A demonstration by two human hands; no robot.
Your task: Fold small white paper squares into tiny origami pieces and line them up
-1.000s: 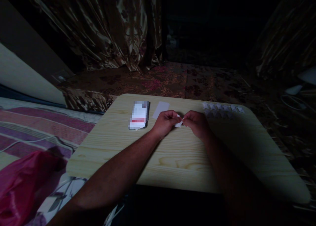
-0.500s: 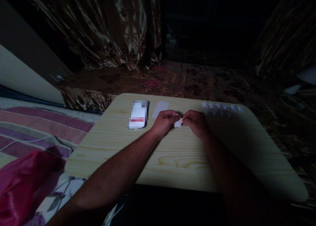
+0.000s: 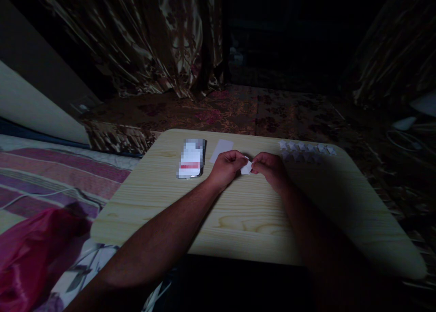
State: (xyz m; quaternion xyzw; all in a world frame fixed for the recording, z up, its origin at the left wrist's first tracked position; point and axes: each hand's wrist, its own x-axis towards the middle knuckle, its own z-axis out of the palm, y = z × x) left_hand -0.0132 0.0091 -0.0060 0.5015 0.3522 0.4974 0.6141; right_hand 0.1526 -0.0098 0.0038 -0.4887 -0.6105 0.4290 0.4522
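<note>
Between my two hands is a small piece of folded white paper [image 3: 246, 168], held just above the wooden table [image 3: 238, 221]. My left hand [image 3: 225, 169] pinches its left side with thumb and fingers. On its right side, my right hand [image 3: 270, 169] grips the edge the same way; the fingertips partly cover the paper. Just beyond my left hand lies a flat white sheet of paper [image 3: 222, 150]. Past my right hand, several small folded paper stars [image 3: 308, 147] sit in two rows, the nearer row in shadow.
A phone [image 3: 190, 158] with a blurred screen lies left of the paper sheet. A striped bed [image 3: 64, 166] with a pink cloth [image 3: 37, 253] and a white cable adjoins the table's left side. Patterned curtains [image 3: 177, 39] hang behind, and the right side is dark.
The folded paper has turned slightly between my fingers and shows a broader face. Both hands stay almost in the same place; the other things have not moved.
</note>
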